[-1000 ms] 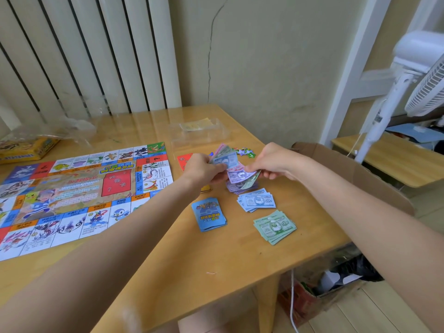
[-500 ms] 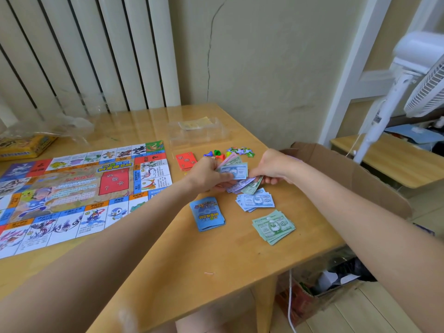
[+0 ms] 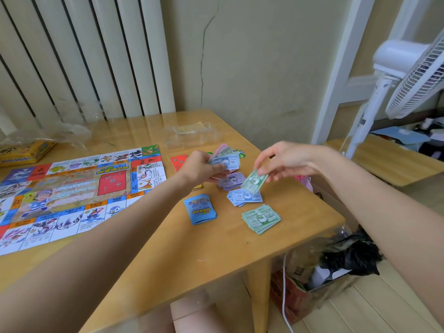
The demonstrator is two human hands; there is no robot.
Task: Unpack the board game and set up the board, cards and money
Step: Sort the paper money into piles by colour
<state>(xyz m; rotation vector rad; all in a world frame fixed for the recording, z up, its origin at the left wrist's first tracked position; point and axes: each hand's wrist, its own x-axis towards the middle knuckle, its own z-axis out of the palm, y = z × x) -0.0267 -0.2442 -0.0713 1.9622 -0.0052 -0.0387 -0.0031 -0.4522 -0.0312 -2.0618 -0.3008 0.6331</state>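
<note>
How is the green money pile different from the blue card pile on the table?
The green money pile is pale green with 1000 printed on it; the blue card pile is bright blue with a cartoon picture. The green money pile lies fanned out and messy near the table's edge; the blue card pile sits more neatly, closer to the game board. Both lie flat on the table, with no hand touching them.

Both arms extended forward; left hand (image 3: 200,167) gripping, fingers curled; right hand (image 3: 287,161) pinching between thumb and fingertips.

Flat unfolded board (image 3: 72,193), blue card deck (image 3: 200,209), sorted money piles (image 3: 261,218) on table.
</note>
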